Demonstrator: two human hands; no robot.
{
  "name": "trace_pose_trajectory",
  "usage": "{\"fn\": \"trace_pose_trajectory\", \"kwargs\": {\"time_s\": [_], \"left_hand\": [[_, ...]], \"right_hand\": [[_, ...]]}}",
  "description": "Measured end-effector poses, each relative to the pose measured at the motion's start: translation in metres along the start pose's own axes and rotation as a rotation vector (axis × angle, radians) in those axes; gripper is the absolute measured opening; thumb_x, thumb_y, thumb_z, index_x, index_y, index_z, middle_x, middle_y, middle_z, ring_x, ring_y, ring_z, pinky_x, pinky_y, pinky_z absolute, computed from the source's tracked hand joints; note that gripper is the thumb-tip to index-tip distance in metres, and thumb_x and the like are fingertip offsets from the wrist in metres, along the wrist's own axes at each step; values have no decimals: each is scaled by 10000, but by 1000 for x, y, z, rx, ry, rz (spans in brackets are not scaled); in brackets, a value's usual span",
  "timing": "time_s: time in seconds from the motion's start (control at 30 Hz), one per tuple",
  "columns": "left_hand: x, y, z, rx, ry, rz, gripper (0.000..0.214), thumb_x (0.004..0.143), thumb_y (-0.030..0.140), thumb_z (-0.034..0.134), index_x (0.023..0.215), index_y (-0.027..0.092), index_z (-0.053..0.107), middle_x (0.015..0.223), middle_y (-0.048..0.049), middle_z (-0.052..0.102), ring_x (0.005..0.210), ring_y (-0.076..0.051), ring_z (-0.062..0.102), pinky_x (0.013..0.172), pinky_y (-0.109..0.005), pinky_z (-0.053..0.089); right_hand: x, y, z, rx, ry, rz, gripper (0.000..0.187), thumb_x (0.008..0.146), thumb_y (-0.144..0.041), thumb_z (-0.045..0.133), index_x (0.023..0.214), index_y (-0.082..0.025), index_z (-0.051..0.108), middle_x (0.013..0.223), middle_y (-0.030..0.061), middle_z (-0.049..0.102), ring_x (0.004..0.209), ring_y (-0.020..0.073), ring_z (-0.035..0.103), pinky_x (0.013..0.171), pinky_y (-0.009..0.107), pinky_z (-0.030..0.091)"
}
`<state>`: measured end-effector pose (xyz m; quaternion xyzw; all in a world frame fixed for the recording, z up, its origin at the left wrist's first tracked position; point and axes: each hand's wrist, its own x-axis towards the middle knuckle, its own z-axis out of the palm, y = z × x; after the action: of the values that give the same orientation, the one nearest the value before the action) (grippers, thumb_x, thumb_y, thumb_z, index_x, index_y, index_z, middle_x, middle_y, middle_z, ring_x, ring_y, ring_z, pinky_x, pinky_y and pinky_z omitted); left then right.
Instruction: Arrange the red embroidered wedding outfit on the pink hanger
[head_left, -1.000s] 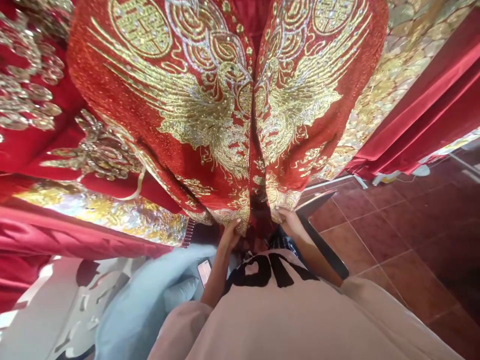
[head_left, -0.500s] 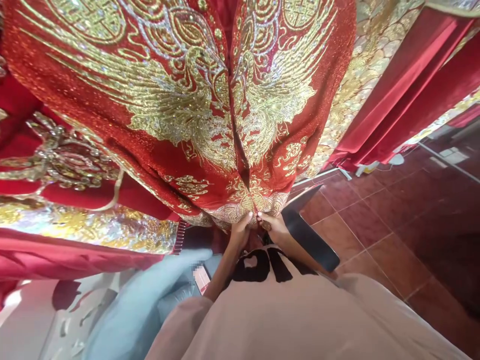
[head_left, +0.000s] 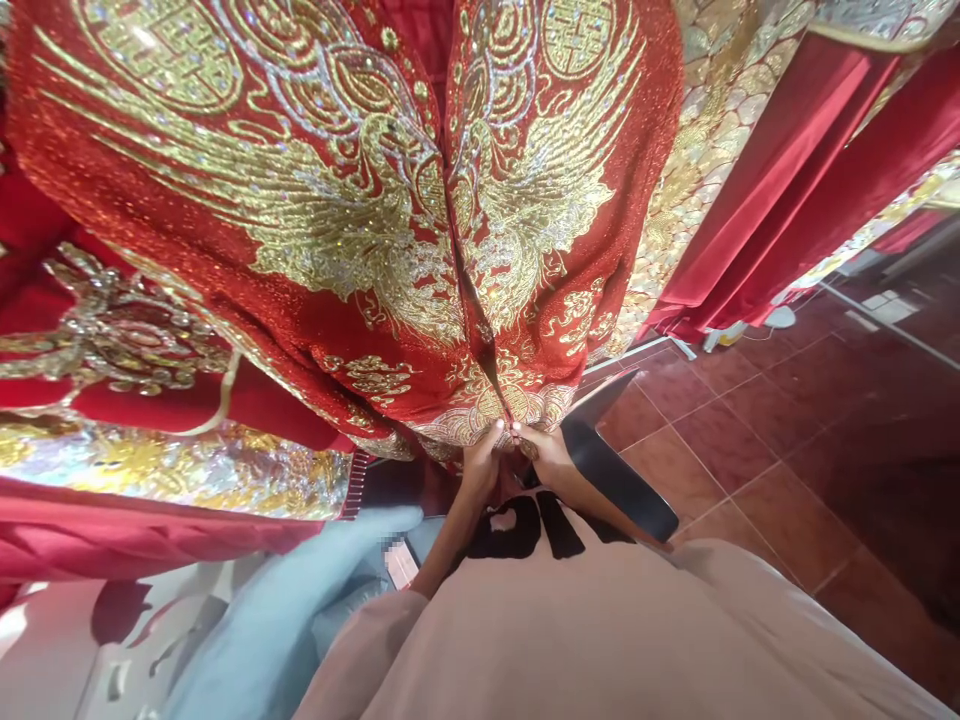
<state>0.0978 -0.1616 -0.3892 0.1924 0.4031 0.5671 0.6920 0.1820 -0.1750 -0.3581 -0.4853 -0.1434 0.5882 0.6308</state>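
Head view: our left hand [head_left: 480, 462] and right hand [head_left: 547, 455] pinch the embroidered red jacket [head_left: 360, 230] hem, aligning its front edges.

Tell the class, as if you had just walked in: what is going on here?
A person holds the bottom hem of a hanging red garment embroidered in gold. The left hand and right hand pinch the two front edges together where they meet at the hem. More red and gold garments hang at the side, above a reddish tiled floor.
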Motion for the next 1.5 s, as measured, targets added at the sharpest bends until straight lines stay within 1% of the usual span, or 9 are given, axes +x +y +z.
{"fn": "trace_pose_trajectory", "kwargs": {"time_s": [0.2, 0.37, 0.6, 0.73, 0.87, 1.07, 1.2, 1.37, 1.5], "left_hand": [[1, -4, 2, 28, 93, 68, 422, 581, 264, 803, 953, 146, 641, 966, -55, 694, 915, -200, 644, 919, -351, 471], [-1, -8, 0, 83, 83, 167, 441, 605, 236, 792, 1010, 155, 636, 963, -52, 700, 941, -212, 648, 926, -348, 477], [0, -15, -4, 135, 148, 182, 406, 618, 197, 781, 995, 179, 634, 983, -43, 702, 1048, -221, 620, 986, -356, 443], [5, -17, -13, 157, 147, 170, 334, 647, 200, 757, 956, 172, 634, 979, -44, 698, 1013, -194, 624, 989, -343, 432], [8, -18, -24, 167, 177, 159, 337, 625, 204, 761, 935, 161, 634, 914, -33, 698, 886, -166, 641, 916, -317, 455], [11, -18, -32, 195, 146, 116, 246, 620, 243, 759, 810, 148, 635, 777, -31, 681, 699, -161, 626, 746, -322, 488], [15, -16, -35, 239, 139, 138, 193, 607, 209, 765, 745, 154, 642, 795, -42, 688, 743, -171, 625, 804, -328, 472], [23, -16, -38, 282, 137, 168, 155, 592, 189, 765, 685, 159, 644, 758, -39, 679, 746, -179, 608, 803, -317, 462], [29, -20, -41, 300, 139, 178, 131, 595, 165, 745, 655, 171, 629, 714, -22, 660, 753, -182, 599, 798, -306, 456]], "right_hand": [[3, 1, 2, 57, 48, -3, 512, 400, -186, 809, 869, -194, 604, 680, -20, 665, 671, 191, 635, 601, 295, 492], [5, 5, 5, 70, 121, 0, 409, 380, -167, 806, 724, -175, 585, 634, -17, 650, 565, 158, 600, 591, 303, 492], [13, 12, 2, 29, 113, 11, 356, 420, -209, 806, 680, -178, 565, 595, -17, 616, 650, 178, 624, 592, 293, 494], [8, 16, -19, -81, 79, 229, 295, 566, -315, 762, 738, -196, 554, 682, -13, 640, 649, 135, 628, 592, 260, 520], [0, 21, -34, -254, -18, 455, 275, 630, -364, 735, 704, -155, 573, 600, 39, 612, 490, 149, 595, 449, 277, 496], [11, 23, -10, -428, -19, 201, 229, 636, -329, 731, 606, -158, 581, 495, -34, 551, 363, 58, 457, 344, 166, 330], [18, 25, -2, -510, 29, 56, 258, 638, -270, 700, 476, -170, 526, 392, -52, 474, 343, 51, 412, 354, 170, 287], [19, 24, 3, -519, 34, 90, 192, 641, -265, 639, 504, -188, 529, 385, -57, 463, 327, 78, 405, 332, 201, 303], [23, 17, 13, -483, -3, 191, 191, 611, -167, 577, 449, -180, 476, 342, -77, 376, 292, 35, 263, 306, 187, 201]]}}
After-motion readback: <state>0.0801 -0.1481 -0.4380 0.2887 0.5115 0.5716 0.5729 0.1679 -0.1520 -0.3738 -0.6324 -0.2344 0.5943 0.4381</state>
